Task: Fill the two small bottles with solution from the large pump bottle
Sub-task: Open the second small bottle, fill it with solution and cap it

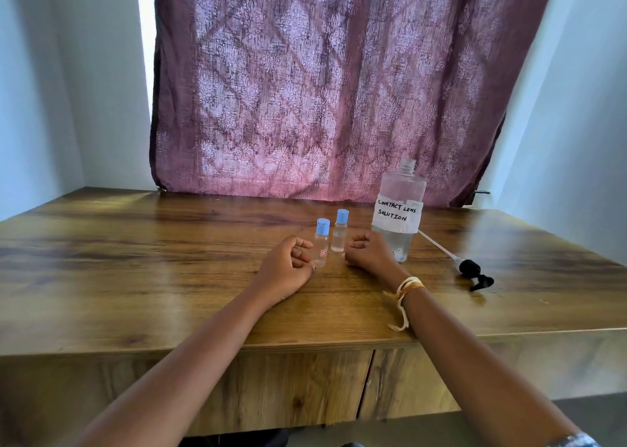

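Observation:
Two small clear bottles with blue caps stand upright mid-table: the nearer one [321, 243] has a red label, the farther one [339, 231] sits just behind and to its right. The large clear bottle [399, 209], labelled "contact lens solution", stands to their right with its neck uncovered. Its black pump head with a long dip tube [470, 270] lies on the table at the right. My left hand [288, 266] rests curled just left of the nearer bottle, holding nothing. My right hand [368, 248] rests curled between the small bottles and the large bottle, also with nothing in it.
The wooden table [152, 277] runs to a front edge above cabinet doors. A maroon patterned curtain [322, 83] hangs along the back edge. Pale walls close in on both sides.

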A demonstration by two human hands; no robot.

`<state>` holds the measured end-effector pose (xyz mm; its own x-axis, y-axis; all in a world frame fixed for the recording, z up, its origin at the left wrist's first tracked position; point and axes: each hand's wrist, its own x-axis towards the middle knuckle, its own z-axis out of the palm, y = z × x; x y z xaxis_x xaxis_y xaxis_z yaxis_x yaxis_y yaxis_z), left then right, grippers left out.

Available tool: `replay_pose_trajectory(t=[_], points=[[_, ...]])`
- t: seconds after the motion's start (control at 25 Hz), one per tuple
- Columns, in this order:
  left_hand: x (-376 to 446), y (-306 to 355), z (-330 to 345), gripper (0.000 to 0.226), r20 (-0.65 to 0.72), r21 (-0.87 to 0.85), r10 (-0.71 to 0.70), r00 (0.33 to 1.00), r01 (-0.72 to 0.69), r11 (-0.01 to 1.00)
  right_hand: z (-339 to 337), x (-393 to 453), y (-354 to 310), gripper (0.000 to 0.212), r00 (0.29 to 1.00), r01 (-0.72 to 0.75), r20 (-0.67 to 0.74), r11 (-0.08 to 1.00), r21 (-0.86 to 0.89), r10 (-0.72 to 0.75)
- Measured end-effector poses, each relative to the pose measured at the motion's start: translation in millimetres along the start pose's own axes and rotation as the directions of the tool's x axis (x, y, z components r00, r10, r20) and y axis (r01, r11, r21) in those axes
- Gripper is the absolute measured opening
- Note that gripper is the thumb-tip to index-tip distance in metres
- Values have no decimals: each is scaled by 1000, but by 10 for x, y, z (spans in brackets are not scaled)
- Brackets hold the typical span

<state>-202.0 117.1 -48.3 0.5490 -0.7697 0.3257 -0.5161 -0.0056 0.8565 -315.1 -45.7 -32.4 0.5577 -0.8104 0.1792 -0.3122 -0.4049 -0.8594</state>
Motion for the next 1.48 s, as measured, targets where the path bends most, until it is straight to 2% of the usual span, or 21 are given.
replay_pose_trajectory(t=[0.12,0.24,0.32,0.44,0.52,0.6,0.8,0.92,1.16,1.4,1.48], points=[[11,5,17,31,-106,46,-12,994,17,999,39,-208,37,21,996,85,0,994,-64,-86],[45,-5,15,33,-169,115,-56,984,76,990,117,-298,34,34,987,160,43,982,-105,-156],[122,-1,-34,35,-150,142,-120,981,141,980,134,-284,37,42,985,166,59,979,-116,-160],[268,10,-176,35,-12,127,-166,986,166,978,142,-271,33,50,983,177,70,976,-128,-169],[313,-20,-241,31,40,81,-120,992,117,990,161,-265,25,53,979,198,83,970,-138,-188],[309,-105,-249,27,4,66,-43,999,43,997,182,-250,1,55,975,212,101,968,-136,-200],[240,-128,-239,33,5,-38,10,1000,-10,999,228,-218,-76,41,972,221,120,961,-168,-202],[228,-121,-249,39,-6,-46,41,999,-42,998,319,-271,-171,33,971,215,136,969,-125,-198],[214,-135,-286,36,-103,0,65,993,-66,998,558,-387,-346,35,954,270,154,960,-75,-256],[244,-168,-295,40,-115,-8,49,992,-50,999,461,-381,-393,30,937,281,240,956,-82,-255],[244,-154,-297,33,-96,-62,35,995,-41,997,424,-365,-452,24,946,301,155,950,-87,-285]])
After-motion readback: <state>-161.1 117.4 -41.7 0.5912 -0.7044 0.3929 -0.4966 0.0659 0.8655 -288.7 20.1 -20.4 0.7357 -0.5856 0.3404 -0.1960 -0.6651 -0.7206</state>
